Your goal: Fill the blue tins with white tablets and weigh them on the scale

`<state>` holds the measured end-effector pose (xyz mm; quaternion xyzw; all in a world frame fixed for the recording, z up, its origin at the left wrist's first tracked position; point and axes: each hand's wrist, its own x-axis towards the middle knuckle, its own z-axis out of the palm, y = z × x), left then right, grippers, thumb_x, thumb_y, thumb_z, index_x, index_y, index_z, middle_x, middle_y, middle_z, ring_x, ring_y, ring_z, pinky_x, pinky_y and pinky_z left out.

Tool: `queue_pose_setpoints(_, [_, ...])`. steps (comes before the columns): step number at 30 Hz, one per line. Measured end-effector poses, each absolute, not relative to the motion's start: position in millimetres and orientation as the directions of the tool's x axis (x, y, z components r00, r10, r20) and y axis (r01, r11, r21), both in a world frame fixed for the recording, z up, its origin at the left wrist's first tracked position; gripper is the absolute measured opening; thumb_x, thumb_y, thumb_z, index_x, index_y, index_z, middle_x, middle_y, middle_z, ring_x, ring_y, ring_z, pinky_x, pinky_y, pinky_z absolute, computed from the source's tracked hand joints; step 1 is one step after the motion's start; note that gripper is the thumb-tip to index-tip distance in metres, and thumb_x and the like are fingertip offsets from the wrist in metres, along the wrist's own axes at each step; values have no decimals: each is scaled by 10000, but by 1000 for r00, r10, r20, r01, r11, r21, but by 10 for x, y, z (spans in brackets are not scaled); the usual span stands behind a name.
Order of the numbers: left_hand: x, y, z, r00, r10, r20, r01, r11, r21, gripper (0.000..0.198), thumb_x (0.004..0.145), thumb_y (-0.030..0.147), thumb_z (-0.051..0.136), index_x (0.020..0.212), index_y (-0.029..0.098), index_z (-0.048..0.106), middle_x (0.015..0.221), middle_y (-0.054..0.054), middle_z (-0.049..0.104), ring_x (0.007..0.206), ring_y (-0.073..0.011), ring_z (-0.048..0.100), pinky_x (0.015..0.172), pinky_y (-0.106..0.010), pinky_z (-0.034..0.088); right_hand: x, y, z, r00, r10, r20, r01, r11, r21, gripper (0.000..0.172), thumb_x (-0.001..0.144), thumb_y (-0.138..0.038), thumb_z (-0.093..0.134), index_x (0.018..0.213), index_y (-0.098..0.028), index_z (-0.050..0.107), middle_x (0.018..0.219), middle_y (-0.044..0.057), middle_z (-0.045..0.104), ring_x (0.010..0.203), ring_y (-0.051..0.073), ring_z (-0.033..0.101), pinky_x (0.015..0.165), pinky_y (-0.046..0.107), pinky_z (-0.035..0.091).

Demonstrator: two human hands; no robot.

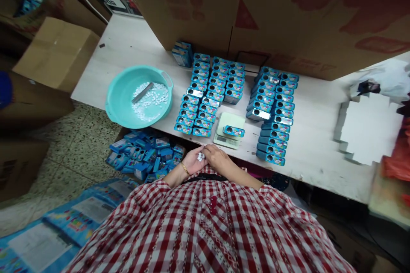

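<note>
My left hand (192, 161) is cupped palm up at the table's near edge and holds a few small white candies (200, 156). My right hand (217, 156) lies right beside it, fingertips touching the candies in that palm. Just beyond my hands a small scale (224, 136) carries one blue tin (233, 131). Rows of blue tins (205, 98) stand left of the scale, and more rows of tins (273, 115) stand to its right.
A teal basin (121, 98) with white candies and a metal scoop (142, 92) sits on the left of the table. A box of loose blue tins (144, 153) lies on the floor. Big cardboard cartons (288, 13) line the back; a white cut-out sheet (368, 130) lies right.
</note>
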<state>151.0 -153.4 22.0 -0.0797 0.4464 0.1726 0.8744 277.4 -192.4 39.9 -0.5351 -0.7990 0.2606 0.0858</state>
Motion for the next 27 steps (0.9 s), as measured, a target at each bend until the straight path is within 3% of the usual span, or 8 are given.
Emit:
queue_pose_setpoints(10, [1585, -1542, 245, 547, 228, -806, -364, 931, 16, 241, 850, 162, 394, 711, 92, 578, 669, -59, 602, 731, -139, 597, 778, -285, 457, 2846, -1972, 246, -400, 912, -91, 763, 276, -585, 155, 819, -131, 443, 933, -135, 548, 881, 64, 546, 825, 155, 481, 712, 273, 436])
queue_pose_setpoints(16, [1795, -1453, 270, 602, 270, -751, -359, 932, 47, 192, 822, 129, 430, 749, 69, 598, 680, -77, 618, 684, -129, 600, 785, -286, 456, 3168, -1950, 344, -197, 979, 41, 696, 169, -698, 168, 840, -170, 406, 888, -163, 566, 879, 61, 570, 844, 149, 510, 769, 275, 438])
queue_pose_setpoints(21, [1906, -1350, 302, 674, 244, -698, -288, 956, 56, 256, 833, 176, 424, 914, 7, 598, 926, -190, 633, 920, -218, 597, 842, -323, 438, 3722, -1917, 400, 199, 978, 61, 787, -122, -604, 168, 828, -195, 408, 854, -172, 572, 844, 66, 577, 804, 162, 534, 728, 275, 437])
queue_pose_setpoints(24, [1870, -1364, 275, 669, 242, -703, -296, 954, 48, 258, 830, 180, 435, 926, 2, 594, 955, -204, 629, 967, -231, 583, 868, -329, 425, 3871, -1876, 347, 235, 972, 15, 837, -194, -512, 174, 817, -194, 411, 843, -174, 581, 844, 71, 587, 795, 175, 540, 714, 283, 431])
queue_pose_setpoints(27, [1829, -1416, 256, 659, 243, -711, -305, 951, 42, 264, 828, 182, 439, 933, -3, 595, 948, -205, 632, 968, -230, 584, 886, -327, 415, 3800, -1784, 296, 169, 985, -25, 857, -160, -490, 191, 827, -199, 402, 855, -174, 590, 874, 76, 591, 821, 176, 542, 721, 275, 426])
